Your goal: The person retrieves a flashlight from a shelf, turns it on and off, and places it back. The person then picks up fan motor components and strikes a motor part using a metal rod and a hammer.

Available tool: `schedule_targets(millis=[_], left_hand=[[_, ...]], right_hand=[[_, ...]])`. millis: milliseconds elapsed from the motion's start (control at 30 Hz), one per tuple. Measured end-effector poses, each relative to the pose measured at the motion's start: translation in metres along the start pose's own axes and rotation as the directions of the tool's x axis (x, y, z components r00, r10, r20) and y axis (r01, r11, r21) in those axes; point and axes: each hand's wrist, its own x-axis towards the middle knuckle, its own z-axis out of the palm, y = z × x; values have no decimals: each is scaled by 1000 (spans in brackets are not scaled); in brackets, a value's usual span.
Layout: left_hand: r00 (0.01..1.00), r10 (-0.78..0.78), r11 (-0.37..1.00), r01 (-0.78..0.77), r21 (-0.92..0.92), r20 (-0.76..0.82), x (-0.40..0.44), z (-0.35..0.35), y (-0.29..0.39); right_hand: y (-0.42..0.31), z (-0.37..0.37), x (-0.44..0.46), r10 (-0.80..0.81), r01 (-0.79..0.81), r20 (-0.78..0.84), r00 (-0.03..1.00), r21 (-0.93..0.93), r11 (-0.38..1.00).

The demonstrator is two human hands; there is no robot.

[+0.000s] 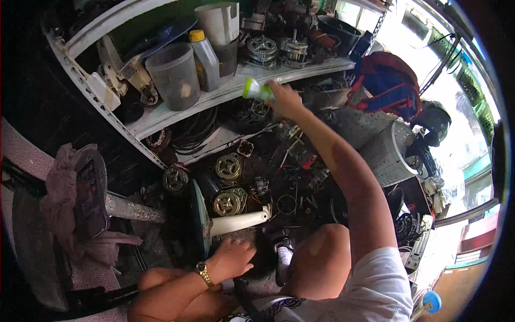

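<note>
White shelving [155, 119], shadowed floor [252, 234], bright daylight [453, 129] at right

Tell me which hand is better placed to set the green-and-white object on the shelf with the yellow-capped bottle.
Right, most likely: the right hand holds the green-and-white object up close to that shelf. The left hand is low in the view, farther off.

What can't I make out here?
Head view: one end of the green-and-white object, hidden by the right hand.
Head view: details on the phone screen, too small and dim.
Head view: shirt print, cut off by the bottom edge.
</note>
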Motion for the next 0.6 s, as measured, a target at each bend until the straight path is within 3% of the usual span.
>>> schedule_targets(millis=[33,133,200,467,533,567,600], left_hand=[[998,4,1000,-3,-17,62,0,3,-3],[995,-16,998,22,-65,96,0,25,-14],[993,-32,998,37,-44,116,1,20,-19],[990,-79,991,90,-95,115,4,18,-41],[984,-111,986,127,-108,141,5,13,-44],[988,-106,987,118,-110,111,4,18,-46],[987,-98,986,113,-119,128,4,23,-47]], right_hand=[[6,10,18,-168,150,-158,973,-120,981],[-1,23,68,-179,138,-155,972,-244,960],[-5,34,93,-275,208,-137,952,-371,905],[-9,81,130,-310,209,-237,921,-372,904],[-7,78,119,-482,166,-614,624,-499,851],[-10,60,103,-469,159,-607,641,-493,855],[-12,42,80,-383,279,-511,769,-271,921]])
